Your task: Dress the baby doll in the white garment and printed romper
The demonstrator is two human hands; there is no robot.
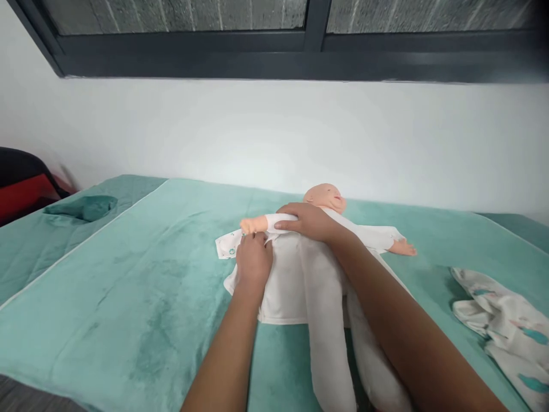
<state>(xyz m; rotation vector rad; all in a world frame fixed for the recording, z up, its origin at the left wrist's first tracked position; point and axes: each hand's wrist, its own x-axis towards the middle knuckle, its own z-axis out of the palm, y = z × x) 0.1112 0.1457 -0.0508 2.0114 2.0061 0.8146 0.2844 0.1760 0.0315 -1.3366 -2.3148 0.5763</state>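
Note:
A baby doll point(325, 197) with a white cloth body lies on its back, arms stretched out to both sides. Beneath it a white baby garment point(283, 286) is spread, its left sleeve point(227, 244) ending in a small printed pattern. My right hand point(306, 222) is wrapped over the doll's upper arm on the left side of the view. Just below the doll's small hand point(254, 224), my left hand point(254, 260) has its fingers curled at the garment's sleeve; its fingertips are partly hidden. My right forearm covers part of the doll's torso and leg.
The doll lies on a green bedspread point(128, 286) against a white wall point(214, 131) under a dark window frame point(184, 54). A crumpled printed cloth point(510, 326) is at the right. A dark green cloth point(81, 208) and a red and black object point(26, 189) are at the left.

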